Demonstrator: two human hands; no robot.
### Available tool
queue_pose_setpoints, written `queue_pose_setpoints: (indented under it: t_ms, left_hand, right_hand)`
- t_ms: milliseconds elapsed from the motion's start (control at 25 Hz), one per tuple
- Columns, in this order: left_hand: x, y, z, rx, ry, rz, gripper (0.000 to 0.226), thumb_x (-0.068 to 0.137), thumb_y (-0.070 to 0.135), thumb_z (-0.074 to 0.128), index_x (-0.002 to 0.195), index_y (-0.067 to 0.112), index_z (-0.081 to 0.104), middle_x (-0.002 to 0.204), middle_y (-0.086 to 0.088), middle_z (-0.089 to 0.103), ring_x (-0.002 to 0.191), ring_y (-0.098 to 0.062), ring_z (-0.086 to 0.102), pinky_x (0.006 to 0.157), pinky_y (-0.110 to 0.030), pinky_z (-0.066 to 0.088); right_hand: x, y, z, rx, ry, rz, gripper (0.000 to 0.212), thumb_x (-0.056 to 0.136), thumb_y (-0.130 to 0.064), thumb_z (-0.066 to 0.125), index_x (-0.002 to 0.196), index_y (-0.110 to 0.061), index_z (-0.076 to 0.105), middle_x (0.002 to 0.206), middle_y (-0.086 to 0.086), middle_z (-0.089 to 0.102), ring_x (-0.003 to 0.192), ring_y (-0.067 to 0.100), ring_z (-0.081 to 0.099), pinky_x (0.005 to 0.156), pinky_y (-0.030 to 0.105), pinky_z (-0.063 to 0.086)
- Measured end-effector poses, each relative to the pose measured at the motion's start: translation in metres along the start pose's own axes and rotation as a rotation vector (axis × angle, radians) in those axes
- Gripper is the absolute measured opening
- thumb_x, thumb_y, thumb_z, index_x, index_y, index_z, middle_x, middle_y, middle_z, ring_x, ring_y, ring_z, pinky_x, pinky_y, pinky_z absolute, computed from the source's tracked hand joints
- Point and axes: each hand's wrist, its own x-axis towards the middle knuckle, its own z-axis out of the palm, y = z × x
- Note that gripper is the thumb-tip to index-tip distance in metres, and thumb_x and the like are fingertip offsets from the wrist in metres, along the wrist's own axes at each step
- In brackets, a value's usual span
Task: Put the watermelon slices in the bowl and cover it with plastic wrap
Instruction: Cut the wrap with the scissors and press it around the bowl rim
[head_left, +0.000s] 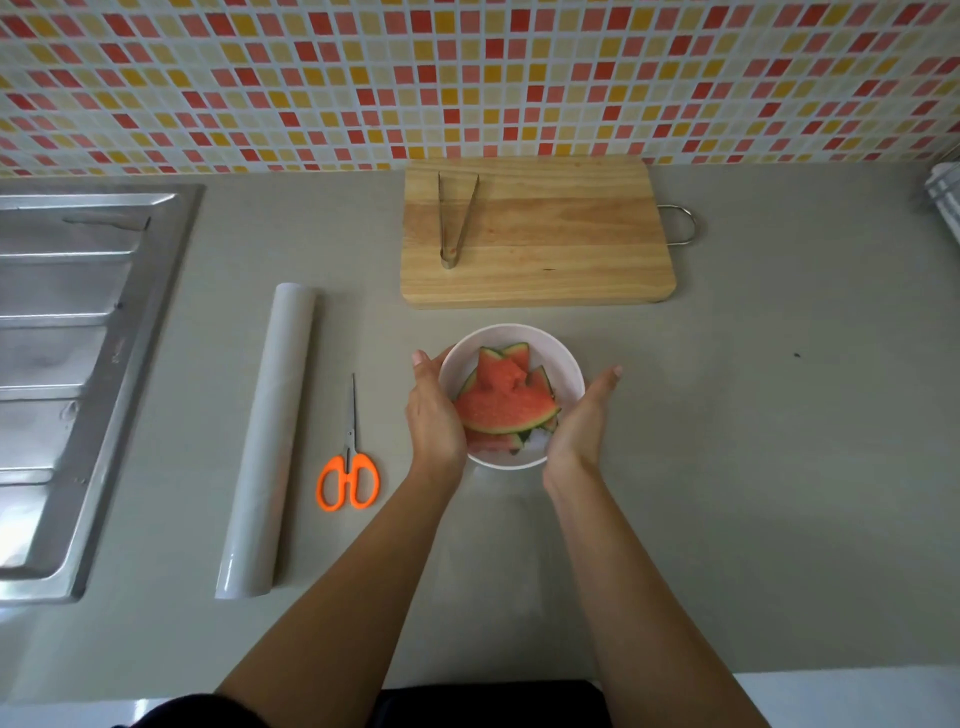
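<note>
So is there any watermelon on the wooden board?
No, the wooden board holds only the metal tongs; the watermelon slices are in the white bowl.

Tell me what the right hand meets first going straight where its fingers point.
The right hand would likely meet the cutting board, near its front right corner; only counter lies between. Height unclear.

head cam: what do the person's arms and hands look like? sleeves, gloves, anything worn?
The left hand and right hand are bare: no gloves, and no rings, watch or bracelet on the parts that show. Both arms are uncovered down to the bottom edge, with no sleeve in view. The only clothing visible is a dark garment at the bottom of the frame.
</note>
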Motion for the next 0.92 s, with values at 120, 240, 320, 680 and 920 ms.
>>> queue_pose_setpoints:
  t_ms: [120,240,320,680,920]
  left_hand:
    - [0.001,0.001,0.0,-0.011,0.002,-0.011,0.06,0.097,0.056,0.018,0.108,0.028,0.069,0.1,0.004,0.073,0.088,-0.003,0.067,0.069,-0.015,0.049]
    - [0.003,-0.002,0.001,-0.025,0.014,-0.017,0.062,0.093,0.06,0.019,0.107,0.027,0.07,0.099,0.003,0.074,0.092,-0.008,0.068,0.075,-0.022,0.048]
    - [0.004,-0.002,0.002,-0.039,0.008,-0.026,0.062,0.091,0.061,0.02,0.106,0.027,0.07,0.1,0.002,0.074,0.095,-0.011,0.067,0.08,-0.027,0.049]
    - [0.002,-0.002,-0.003,-0.043,0.001,-0.038,0.057,0.091,0.06,0.023,0.097,0.032,0.072,0.096,0.001,0.074,0.093,-0.014,0.068,0.085,-0.036,0.052]
    - [0.0,0.002,-0.003,-0.026,-0.012,-0.018,0.054,0.093,0.058,0.022,0.089,0.039,0.072,0.096,0.003,0.074,0.095,-0.014,0.067,0.09,-0.04,0.051]
  right_hand:
    - [0.0,-0.004,0.001,-0.054,0.006,0.047,0.075,0.079,-0.076,0.017,0.113,-0.025,0.06,0.118,0.003,0.064,0.109,0.02,0.058,0.103,0.038,0.04]
    - [0.0,-0.009,0.001,-0.132,0.0,0.056,0.076,0.079,-0.076,0.016,0.118,-0.025,0.057,0.121,0.002,0.062,0.11,0.02,0.057,0.099,0.036,0.041]
    - [0.0,-0.01,0.0,-0.169,-0.015,0.039,0.076,0.079,-0.075,0.018,0.121,-0.025,0.057,0.123,0.002,0.061,0.113,0.02,0.056,0.102,0.037,0.041]
    - [-0.008,-0.017,-0.005,-0.296,-0.187,-0.037,0.073,0.069,-0.076,0.026,0.102,-0.027,0.068,0.108,0.004,0.069,0.1,0.021,0.064,0.096,0.044,0.048]
    - [-0.009,-0.016,-0.009,-0.476,-0.074,-0.118,0.081,0.08,-0.077,0.011,0.108,-0.022,0.065,0.112,0.005,0.066,0.105,0.025,0.059,0.092,0.036,0.045]
